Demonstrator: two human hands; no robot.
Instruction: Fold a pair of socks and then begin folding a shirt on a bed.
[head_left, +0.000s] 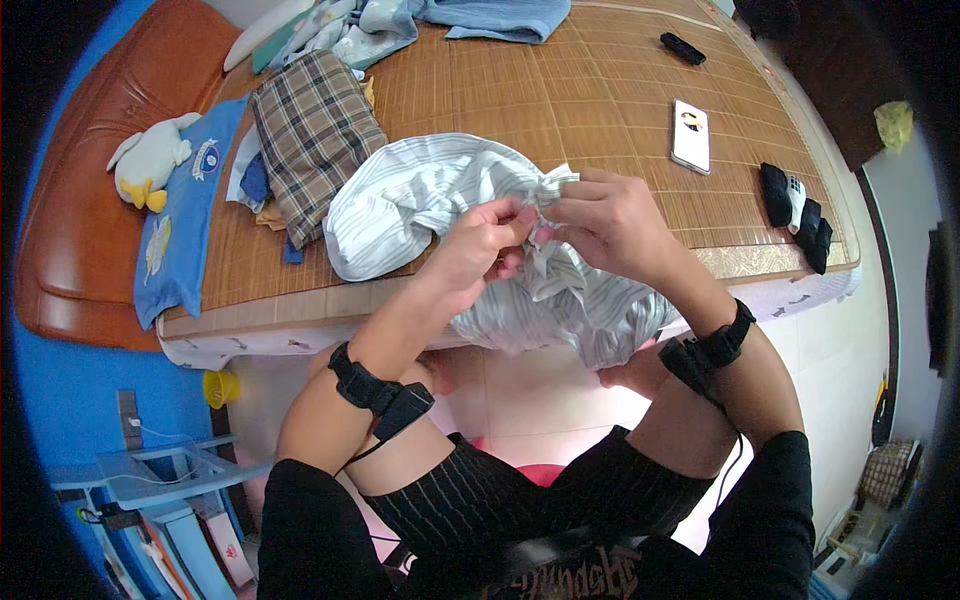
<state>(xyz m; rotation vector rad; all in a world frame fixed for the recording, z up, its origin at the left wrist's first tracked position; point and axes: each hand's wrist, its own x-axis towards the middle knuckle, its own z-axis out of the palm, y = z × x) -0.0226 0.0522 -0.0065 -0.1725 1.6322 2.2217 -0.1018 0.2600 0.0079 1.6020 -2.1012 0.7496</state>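
A white striped garment (465, 176) lies bunched at the front edge of the bed, part of it hanging over my knees. My left hand (484, 244) pinches its gathered fabric between thumb and fingers. Close on the right, my right hand (607, 217) grips the same gathered part, with a small end of cloth sticking up past the fingers. What exactly lies between the fingertips is hidden. To the left of the garment, and touching it, is a folded brown plaid cloth (319, 135) on top of other folded clothes.
A bamboo mat (495, 90) covers the bed. On its right lie a smartphone (691, 136), a black object (682, 49) and black socks (810, 232). A blue pillow (184, 232) with a plush duck (150, 161) borders the left side. Blue bedding (495, 16) is at the back.
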